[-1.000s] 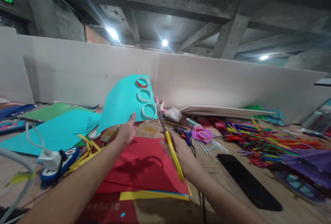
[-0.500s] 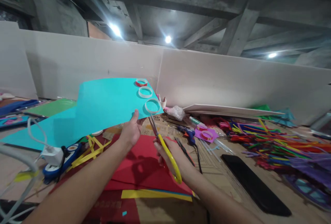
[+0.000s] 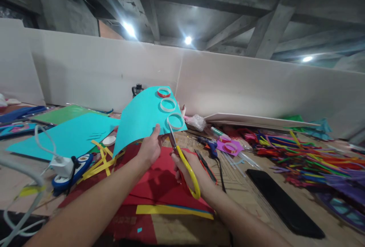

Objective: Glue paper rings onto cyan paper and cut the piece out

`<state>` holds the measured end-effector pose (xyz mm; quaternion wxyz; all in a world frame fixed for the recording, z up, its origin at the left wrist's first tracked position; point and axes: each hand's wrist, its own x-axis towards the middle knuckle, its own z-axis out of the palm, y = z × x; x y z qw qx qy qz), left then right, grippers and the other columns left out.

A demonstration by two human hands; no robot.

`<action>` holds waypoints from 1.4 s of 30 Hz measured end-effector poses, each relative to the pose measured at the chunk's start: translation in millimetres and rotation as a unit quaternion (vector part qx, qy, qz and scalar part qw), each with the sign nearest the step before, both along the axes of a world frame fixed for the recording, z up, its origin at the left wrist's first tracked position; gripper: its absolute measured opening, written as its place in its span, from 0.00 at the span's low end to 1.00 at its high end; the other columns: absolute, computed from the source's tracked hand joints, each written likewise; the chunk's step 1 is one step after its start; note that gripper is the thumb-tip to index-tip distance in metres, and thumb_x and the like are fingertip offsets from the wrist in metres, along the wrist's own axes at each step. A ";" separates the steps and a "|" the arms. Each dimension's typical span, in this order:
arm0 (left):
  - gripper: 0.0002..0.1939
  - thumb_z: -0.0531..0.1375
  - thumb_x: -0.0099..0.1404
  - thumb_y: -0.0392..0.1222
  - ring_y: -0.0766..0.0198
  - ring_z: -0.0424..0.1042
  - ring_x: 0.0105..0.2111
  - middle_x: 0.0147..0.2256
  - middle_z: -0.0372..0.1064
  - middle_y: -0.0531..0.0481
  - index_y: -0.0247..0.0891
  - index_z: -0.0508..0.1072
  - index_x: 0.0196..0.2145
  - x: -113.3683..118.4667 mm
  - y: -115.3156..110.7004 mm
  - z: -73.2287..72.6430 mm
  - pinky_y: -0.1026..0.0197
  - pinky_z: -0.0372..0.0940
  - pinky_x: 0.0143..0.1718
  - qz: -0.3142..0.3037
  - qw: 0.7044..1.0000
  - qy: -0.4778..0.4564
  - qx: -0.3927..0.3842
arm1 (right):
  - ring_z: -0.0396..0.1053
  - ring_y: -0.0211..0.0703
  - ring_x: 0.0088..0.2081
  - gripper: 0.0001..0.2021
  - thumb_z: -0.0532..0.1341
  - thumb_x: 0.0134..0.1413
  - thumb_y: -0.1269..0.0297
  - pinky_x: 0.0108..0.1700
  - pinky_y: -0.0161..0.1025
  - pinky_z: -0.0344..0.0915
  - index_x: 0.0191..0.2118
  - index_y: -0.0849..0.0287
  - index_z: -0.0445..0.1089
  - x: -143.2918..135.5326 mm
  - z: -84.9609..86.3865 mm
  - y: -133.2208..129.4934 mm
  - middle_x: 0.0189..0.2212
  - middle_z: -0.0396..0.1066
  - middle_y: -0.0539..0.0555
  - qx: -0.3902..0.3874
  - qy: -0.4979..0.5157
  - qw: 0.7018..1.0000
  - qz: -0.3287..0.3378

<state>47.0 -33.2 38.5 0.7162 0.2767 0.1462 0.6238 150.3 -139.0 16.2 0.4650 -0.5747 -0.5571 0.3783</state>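
My left hand [image 3: 151,147] pinches the lower edge of a bright blue sheet [image 3: 139,116], its thumb on top. Three rings stand on the sheet's right part: a red and white ring [image 3: 164,95] at the top, a white ring [image 3: 168,109] in the middle and another white ring [image 3: 175,127] nearest my hands. Yellow-handled scissors [image 3: 186,169] are in my right hand [image 3: 189,167], with the blades pointing up and away at the sheet's edge beside the nearest ring. Below both hands lie red sheets [image 3: 159,190] over a yellow one.
Another blue sheet [image 3: 65,135], yellow strips [image 3: 98,165] and a white power plug [image 3: 62,166] are at the left. To the right lie a glue gun [image 3: 212,149], a black phone [image 3: 282,201] and many coloured pipe cleaners [image 3: 308,155]. A white panel [image 3: 242,91] rises behind.
The blue sheet's left part has swung right and curved downward, uncovering the other blue sheet and a dark object behind. The scissor blades now reach over the sheet's edge near the nearest ring.
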 end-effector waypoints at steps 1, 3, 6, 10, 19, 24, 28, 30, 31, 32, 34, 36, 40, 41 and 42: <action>0.12 0.58 0.66 0.35 0.60 0.75 0.44 0.43 0.76 0.46 0.36 0.73 0.47 0.2 -1.0 -0.1 0.55 0.68 0.52 -0.003 1.000 0.002 0.002 | 0.64 0.35 0.16 0.20 0.55 0.54 0.42 0.17 0.32 0.61 0.32 0.57 0.60 0.4 -1.2 0.7 0.20 0.64 0.46 0.003 0.000 1.000 0.001; 0.12 0.57 0.67 0.36 0.60 0.75 0.45 0.43 0.77 0.47 0.36 0.73 0.47 0.4 -3.3 0.2 0.55 0.67 0.53 -0.008 1.000 0.005 0.005 | 0.64 0.35 0.16 0.20 0.54 0.54 0.42 0.17 0.32 0.61 0.33 0.57 0.61 1.0 -3.1 1.8 0.20 0.64 0.46 0.004 0.001 1.000 0.000; 0.12 0.58 0.66 0.36 0.59 0.75 0.45 0.42 0.77 0.47 0.36 0.74 0.47 0.3 -5.6 0.5 0.55 0.66 0.53 -0.016 1.000 0.002 -0.006 | 0.64 0.35 0.16 0.20 0.54 0.54 0.42 0.16 0.32 0.60 0.33 0.57 0.61 0.3 -2.9 2.0 0.20 0.64 0.46 0.000 0.000 1.000 -0.005; 0.13 0.59 0.66 0.36 0.59 0.75 0.46 0.43 0.77 0.47 0.37 0.73 0.48 0.1 -5.2 -1.5 0.54 0.66 0.54 -0.026 1.000 -0.002 -0.011 | 0.62 0.34 0.15 0.20 0.54 0.52 0.42 0.16 0.32 0.60 0.33 0.56 0.60 -2.9 1.3 -0.8 0.20 0.64 0.45 0.003 0.011 1.000 -0.009; 0.15 0.56 0.67 0.35 0.60 0.74 0.47 0.45 0.76 0.49 0.38 0.71 0.51 0.3 -6.2 -3.3 0.55 0.67 0.54 -0.033 0.999 -0.010 -0.005 | 0.62 0.34 0.14 0.20 0.54 0.53 0.42 0.15 0.31 0.59 0.31 0.56 0.59 -3.6 2.8 -2.6 0.19 0.63 0.45 -0.006 0.008 1.000 -0.007; 0.17 0.57 0.66 0.34 0.59 0.73 0.49 0.44 0.76 0.49 0.39 0.70 0.52 0.1 -7.5 -2.7 0.54 0.67 0.54 -0.037 0.999 -0.016 -0.004 | 0.60 0.33 0.14 0.18 0.55 0.52 0.44 0.14 0.31 0.58 0.31 0.56 0.59 -5.6 3.8 -4.3 0.19 0.62 0.44 -0.020 0.024 0.999 -0.023; 0.15 0.57 0.66 0.34 0.59 0.73 0.48 0.44 0.76 0.48 0.38 0.72 0.50 0.9 -8.3 -3.1 0.54 0.65 0.55 -0.033 0.999 -0.010 -0.004 | 0.59 0.32 0.14 0.17 0.55 0.53 0.45 0.13 0.30 0.57 0.31 0.56 0.59 -6.4 5.4 -5.3 0.18 0.61 0.44 -0.029 0.020 0.999 -0.031; 0.15 0.58 0.65 0.33 0.60 0.74 0.47 0.45 0.76 0.48 0.37 0.72 0.50 1.6 -8.1 -3.8 0.54 0.65 0.55 -0.027 1.000 -0.012 -0.003 | 0.58 0.32 0.14 0.17 0.55 0.53 0.46 0.13 0.29 0.56 0.31 0.56 0.59 -6.0 4.9 -4.7 0.18 0.61 0.44 -0.025 0.012 0.999 -0.030; 0.16 0.59 0.65 0.33 0.60 0.74 0.46 0.45 0.76 0.47 0.36 0.71 0.50 1.9 -7.9 -4.3 0.54 0.65 0.55 -0.025 1.000 -0.013 -0.003 | 0.59 0.32 0.14 0.17 0.56 0.53 0.46 0.13 0.29 0.57 0.31 0.56 0.59 -5.7 4.1 -4.0 0.18 0.61 0.44 -0.023 0.009 0.999 -0.027; 0.16 0.59 0.64 0.33 0.60 0.75 0.46 0.44 0.76 0.46 0.35 0.71 0.51 2.1 -7.8 -4.9 0.54 0.66 0.55 -0.023 1.000 -0.013 -0.002 | 0.59 0.32 0.14 0.17 0.56 0.53 0.46 0.13 0.29 0.56 0.31 0.56 0.59 -5.2 3.0 -3.2 0.18 0.62 0.44 -0.024 0.012 0.999 -0.026; 0.16 0.60 0.64 0.33 0.61 0.75 0.45 0.43 0.76 0.45 0.34 0.71 0.50 2.3 -7.9 -5.7 0.54 0.67 0.54 -0.024 1.000 -0.006 0.003 | 0.58 0.32 0.14 0.16 0.57 0.53 0.47 0.13 0.29 0.56 0.32 0.56 0.59 -4.4 -0.1 -1.0 0.18 0.62 0.44 -0.038 0.031 0.998 -0.033; 0.15 0.59 0.64 0.33 0.61 0.75 0.43 0.43 0.76 0.45 0.34 0.72 0.49 2.3 -8.6 -6.2 0.55 0.67 0.53 -0.025 1.000 0.000 0.009 | 0.58 0.32 0.14 0.15 0.57 0.53 0.48 0.13 0.29 0.55 0.33 0.56 0.60 -3.5 -3.1 1.2 0.18 0.61 0.44 -0.048 0.057 0.997 -0.037; 0.13 0.59 0.64 0.33 0.61 0.75 0.43 0.43 0.76 0.46 0.35 0.73 0.47 2.6 -11.4 -5.8 0.53 0.68 0.52 -0.036 0.999 0.003 0.013 | 0.58 0.32 0.14 0.16 0.58 0.53 0.48 0.13 0.30 0.57 0.35 0.56 0.61 -3.4 -4.7 3.2 0.18 0.61 0.43 -0.029 0.068 0.997 -0.026; 0.13 0.59 0.63 0.33 0.60 0.75 0.44 0.43 0.76 0.46 0.35 0.73 0.47 2.8 -12.0 -5.6 0.53 0.67 0.52 -0.040 0.999 0.005 0.014 | 0.58 0.33 0.15 0.16 0.58 0.52 0.47 0.14 0.30 0.58 0.36 0.56 0.61 -3.9 -3.9 3.0 0.18 0.61 0.43 -0.027 0.065 0.997 -0.026; 0.13 0.59 0.64 0.33 0.60 0.75 0.44 0.43 0.76 0.45 0.34 0.73 0.47 3.0 -12.6 -5.3 0.53 0.67 0.52 -0.043 0.999 0.006 0.017 | 0.58 0.33 0.15 0.17 0.59 0.51 0.47 0.14 0.30 0.58 0.37 0.56 0.62 -4.5 -2.7 2.7 0.17 0.61 0.43 -0.028 0.060 0.997 -0.029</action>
